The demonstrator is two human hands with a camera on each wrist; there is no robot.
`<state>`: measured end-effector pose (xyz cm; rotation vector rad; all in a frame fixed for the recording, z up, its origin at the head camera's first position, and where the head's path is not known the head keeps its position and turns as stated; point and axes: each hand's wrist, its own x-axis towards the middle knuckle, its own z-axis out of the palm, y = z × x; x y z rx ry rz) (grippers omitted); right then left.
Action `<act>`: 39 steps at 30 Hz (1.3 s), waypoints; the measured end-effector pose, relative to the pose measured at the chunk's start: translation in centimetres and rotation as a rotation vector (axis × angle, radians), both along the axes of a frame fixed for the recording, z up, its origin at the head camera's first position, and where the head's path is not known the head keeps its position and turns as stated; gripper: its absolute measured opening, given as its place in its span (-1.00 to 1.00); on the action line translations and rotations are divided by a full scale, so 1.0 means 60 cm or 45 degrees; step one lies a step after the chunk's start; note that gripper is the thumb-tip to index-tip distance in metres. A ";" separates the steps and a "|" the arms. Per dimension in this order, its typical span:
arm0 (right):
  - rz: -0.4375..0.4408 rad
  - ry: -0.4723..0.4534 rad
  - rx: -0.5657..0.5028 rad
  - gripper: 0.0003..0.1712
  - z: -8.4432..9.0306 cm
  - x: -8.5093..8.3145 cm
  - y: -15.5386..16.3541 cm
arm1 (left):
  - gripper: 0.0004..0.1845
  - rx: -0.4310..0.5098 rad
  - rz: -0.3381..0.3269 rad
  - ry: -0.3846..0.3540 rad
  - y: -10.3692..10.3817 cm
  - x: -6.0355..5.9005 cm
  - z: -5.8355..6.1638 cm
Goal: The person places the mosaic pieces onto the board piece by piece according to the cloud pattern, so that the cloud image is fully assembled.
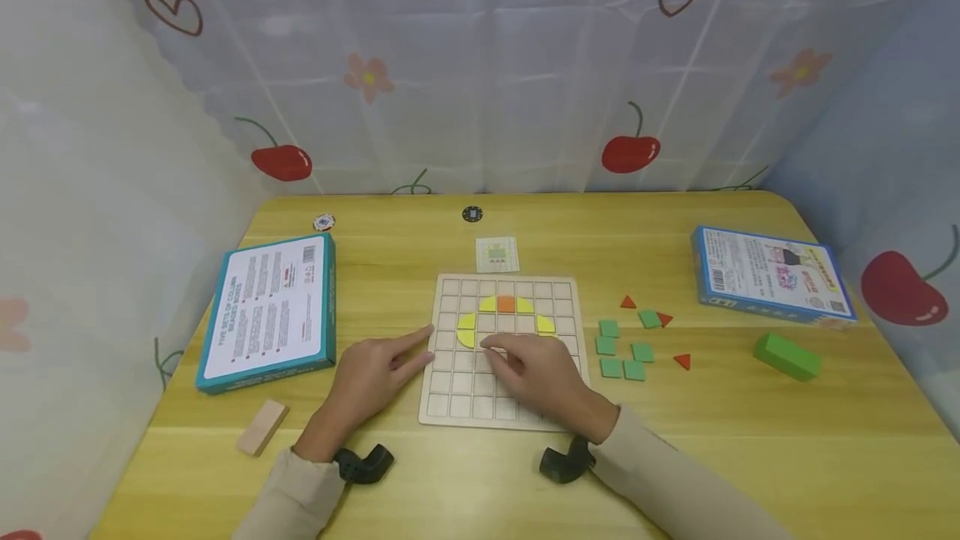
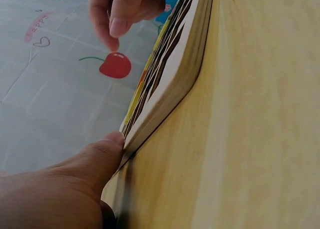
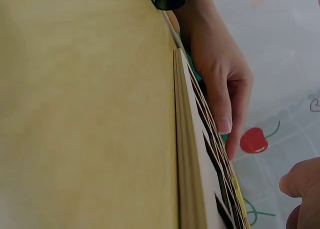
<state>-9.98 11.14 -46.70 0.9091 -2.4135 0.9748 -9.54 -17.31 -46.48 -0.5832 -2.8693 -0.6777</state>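
A wooden grid board (image 1: 450, 394) lies in the middle of the table, with yellow curved pieces (image 1: 467, 330) and an orange square (image 1: 506, 304) set in its upper cells. My left hand (image 1: 422, 345) rests beside the board, index finger and thumb straight against its left edge; the thumb (image 2: 100, 159) presses that edge (image 2: 175, 79). My right hand (image 1: 495, 350) hovers low over the board's centre with bent fingers (image 2: 117, 19) pointing down at the cells. What lies under those fingertips is hidden.
Several green squares (image 1: 622, 350) and red triangles (image 1: 681, 361) lie right of the board. A green block (image 1: 786, 355) and a blue box (image 1: 772, 273) sit farther right. Another blue box (image 1: 270, 311) and a plain wooden block (image 1: 262, 427) lie left. A small card (image 1: 497, 254) lies behind the board.
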 end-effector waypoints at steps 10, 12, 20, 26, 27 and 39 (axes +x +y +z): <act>-0.139 0.004 0.042 -0.73 -0.003 0.037 0.149 | -0.55 0.008 -0.005 0.000 0.000 -0.001 0.001; -0.209 -0.014 0.091 -0.73 0.004 0.042 0.184 | -0.55 0.007 -0.008 0.003 0.000 -0.001 0.001; -0.390 -0.268 0.352 -0.68 0.030 0.046 0.288 | -0.55 0.012 0.001 0.005 -0.001 0.000 0.002; -0.397 -0.419 0.406 -0.63 0.034 0.048 0.307 | -0.55 0.015 -0.004 0.002 0.000 0.000 0.001; -0.398 -0.430 0.412 -0.62 0.035 0.048 0.307 | -0.55 0.014 -0.002 0.003 0.000 0.000 0.001; -0.427 -0.458 0.427 -0.68 0.035 0.045 0.303 | -0.56 0.015 0.003 -0.002 0.001 0.000 0.003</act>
